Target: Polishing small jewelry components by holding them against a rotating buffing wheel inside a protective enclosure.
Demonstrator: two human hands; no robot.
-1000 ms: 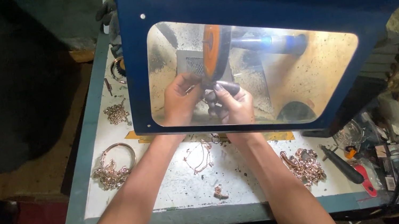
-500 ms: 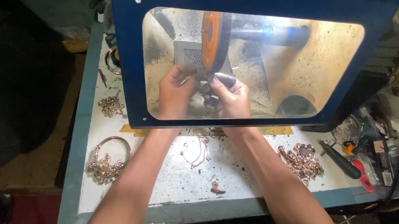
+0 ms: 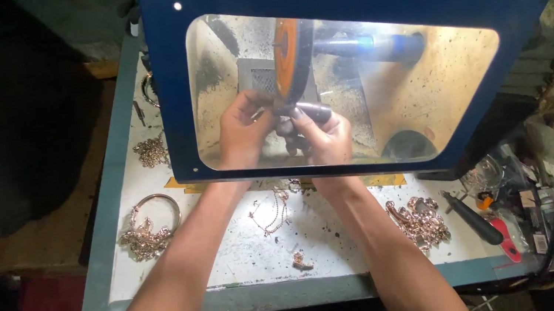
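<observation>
Left grip (image 3: 243,130): clenched on a small piece, too hidden to identify.
Right grip (image 3: 323,136): grasping dark rod (image 3: 311,111), touching left fingers.
Orange wheel (image 3: 288,63): just above both.

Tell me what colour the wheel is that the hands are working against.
Orange, the wheel, seen edge-on through the hood window in the head view.

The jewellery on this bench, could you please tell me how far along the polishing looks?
Nothing shows which pieces are finished. In hand: the left hand and right hand hold a small piece, hard to make out, against the orange wheel behind the window. Apparently waiting on the table: the chains with a bangle, the thin chain and the chain pile.
</observation>
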